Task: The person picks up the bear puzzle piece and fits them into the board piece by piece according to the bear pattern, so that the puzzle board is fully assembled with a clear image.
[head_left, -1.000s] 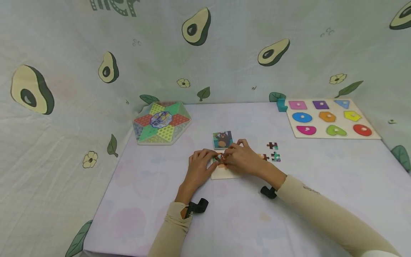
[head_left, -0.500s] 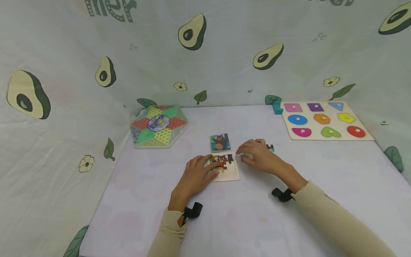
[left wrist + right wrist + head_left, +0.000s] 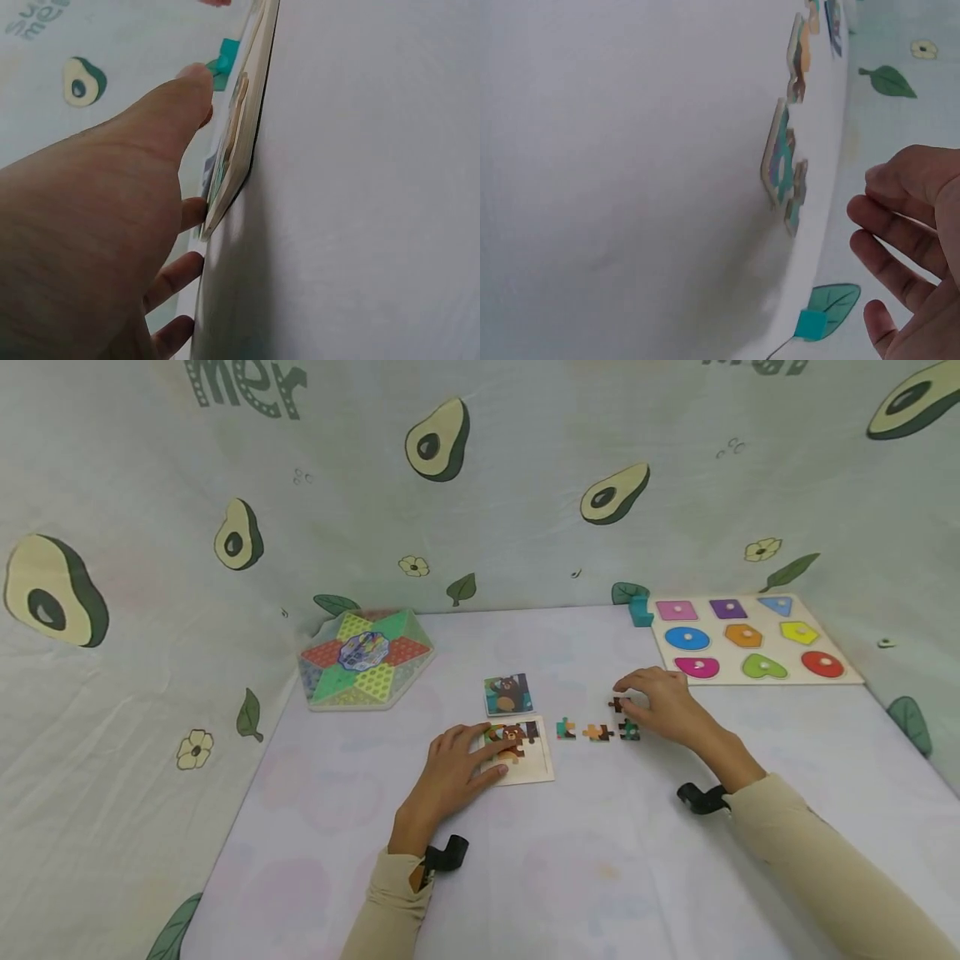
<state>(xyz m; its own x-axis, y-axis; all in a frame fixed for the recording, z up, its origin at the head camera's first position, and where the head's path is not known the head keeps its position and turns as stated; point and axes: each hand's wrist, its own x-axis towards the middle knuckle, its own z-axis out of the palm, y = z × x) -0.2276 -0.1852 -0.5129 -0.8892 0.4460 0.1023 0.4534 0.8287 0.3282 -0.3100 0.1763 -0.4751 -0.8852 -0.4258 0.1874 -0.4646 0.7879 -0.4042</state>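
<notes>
A small jigsaw board [image 3: 535, 768] lies mid-table, its upper left filled with joined pieces showing a brown bear. My left hand [image 3: 448, 772] rests on its left side with fingers spread, and in the left wrist view the fingertips touch the board's edge. To the right of the board are several loose jigsaw pieces [image 3: 597, 732]. My right hand [image 3: 663, 706] hovers over the rightmost ones, partly covering a brown piece [image 3: 618, 703]; in the right wrist view its fingers are loosely bent, apart from the pieces, with nothing between them.
A square bear picture [image 3: 508, 694] lies just behind the board. At the back left sits a hexagonal patterned box [image 3: 367, 660]. A shape-peg board [image 3: 750, 652] and a teal block [image 3: 641, 611] are at the back right.
My right hand has moved from the jigsaw board rightward to the loose pieces, uncovering several of them. My left hand stays at the board, its fingers now flatter on it.
</notes>
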